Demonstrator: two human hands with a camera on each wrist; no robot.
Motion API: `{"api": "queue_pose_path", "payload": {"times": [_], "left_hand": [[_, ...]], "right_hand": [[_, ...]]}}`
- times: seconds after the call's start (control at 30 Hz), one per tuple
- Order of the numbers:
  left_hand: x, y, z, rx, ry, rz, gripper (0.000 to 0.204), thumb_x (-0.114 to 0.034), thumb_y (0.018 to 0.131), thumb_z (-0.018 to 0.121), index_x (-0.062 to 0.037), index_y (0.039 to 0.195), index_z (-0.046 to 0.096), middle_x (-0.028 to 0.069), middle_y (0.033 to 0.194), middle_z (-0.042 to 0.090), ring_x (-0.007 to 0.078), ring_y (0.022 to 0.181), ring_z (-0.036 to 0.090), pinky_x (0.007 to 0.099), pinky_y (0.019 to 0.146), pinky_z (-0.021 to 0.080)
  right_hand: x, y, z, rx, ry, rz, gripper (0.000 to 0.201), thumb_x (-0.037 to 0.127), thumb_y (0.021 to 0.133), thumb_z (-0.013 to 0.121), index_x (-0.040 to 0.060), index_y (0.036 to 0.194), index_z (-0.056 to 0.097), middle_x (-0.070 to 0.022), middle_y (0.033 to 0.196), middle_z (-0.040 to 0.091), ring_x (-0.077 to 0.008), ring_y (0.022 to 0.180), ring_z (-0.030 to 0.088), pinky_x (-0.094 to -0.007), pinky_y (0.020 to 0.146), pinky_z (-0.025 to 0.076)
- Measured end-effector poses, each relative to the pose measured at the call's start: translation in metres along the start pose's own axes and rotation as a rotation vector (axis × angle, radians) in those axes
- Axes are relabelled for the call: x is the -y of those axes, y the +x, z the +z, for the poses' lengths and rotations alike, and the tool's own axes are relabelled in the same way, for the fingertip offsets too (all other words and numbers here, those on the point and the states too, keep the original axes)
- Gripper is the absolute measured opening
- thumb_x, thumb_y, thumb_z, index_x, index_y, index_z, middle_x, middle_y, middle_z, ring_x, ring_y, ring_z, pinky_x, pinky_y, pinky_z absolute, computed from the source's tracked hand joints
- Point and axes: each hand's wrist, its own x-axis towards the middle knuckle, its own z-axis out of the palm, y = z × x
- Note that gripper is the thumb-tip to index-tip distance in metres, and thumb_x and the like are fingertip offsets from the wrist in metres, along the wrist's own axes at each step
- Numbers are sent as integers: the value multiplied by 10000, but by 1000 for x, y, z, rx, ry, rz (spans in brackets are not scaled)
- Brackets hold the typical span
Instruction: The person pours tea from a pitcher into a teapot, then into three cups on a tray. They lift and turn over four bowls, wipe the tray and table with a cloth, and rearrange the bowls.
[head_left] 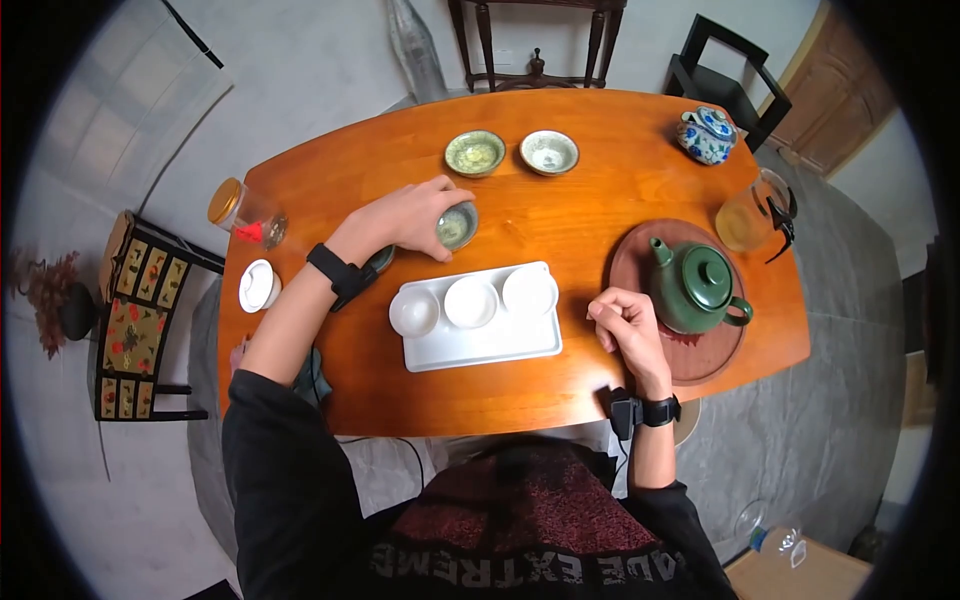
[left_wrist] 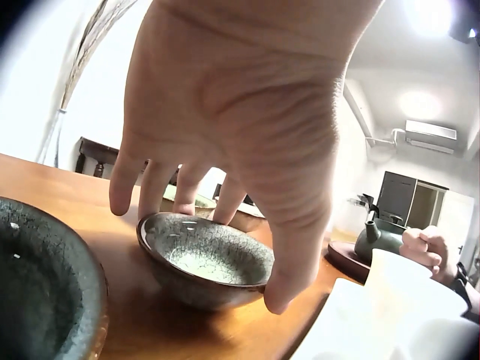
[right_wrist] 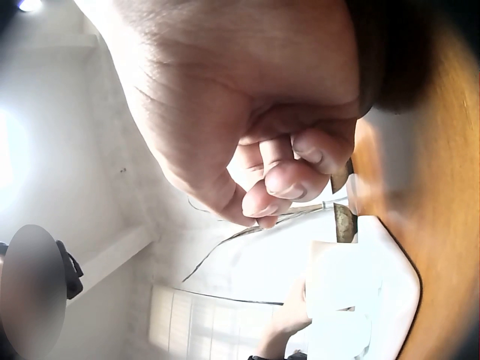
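Observation:
My left hand (head_left: 405, 215) spans a small grey-green crackle-glazed tea bowl (left_wrist: 214, 255); the thumb is at the near rim and the fingers at the far side. The bowl leans a little over the wooden table. Beside it, a second dark-glazed bowl (left_wrist: 45, 285) is mostly hidden under my left wrist in the head view. My right hand (head_left: 630, 330) is idle with loosely curled fingers, holding nothing, by the round wooden tray (head_left: 715, 360) with the green teapot (head_left: 695, 285). Between the hands, a white tray (head_left: 480, 350) carries three white cups (head_left: 471, 302).
Two crackle-glazed bowls (head_left: 475, 153) stand at the back. A blue-and-white lidded jar (head_left: 707, 136) and a glass pitcher (head_left: 745, 215) are at the right. On the left are an orange-lidded glass jar (head_left: 245, 212) and a white lidded cup (head_left: 259, 286).

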Motion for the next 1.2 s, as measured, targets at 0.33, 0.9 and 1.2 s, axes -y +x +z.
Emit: {"api": "queue_pose_path", "payload": {"times": [0.33,0.9,1.2], "left_hand": [[21,50,-41,-157,-28,-39,758,-523,722,758,-27,1268,581,220,1287,532,349,1227,505,410,1030,421],[-8,104,-38,-91,55,4,828,-370,631,816,-76,1336,496,203,1282,499,362,1227,475,413,1044,407],[-56,85,-16,65,108,201,781,-382,617,834,-83,1250,488,186,1239,475,382,1170,483,435,988,429]], "right_hand": [[2,-1,1,44,11,12,140,77,933,604,11,812,629,33,532,507,-20,466,408,-201,444,298],[4,-4,3,65,-25,41,156,104,933,605,15,808,630,38,530,500,-31,474,428,-215,448,311],[3,-4,3,65,-38,35,167,114,938,604,18,803,630,42,528,496,-26,473,424,-213,448,305]]}}
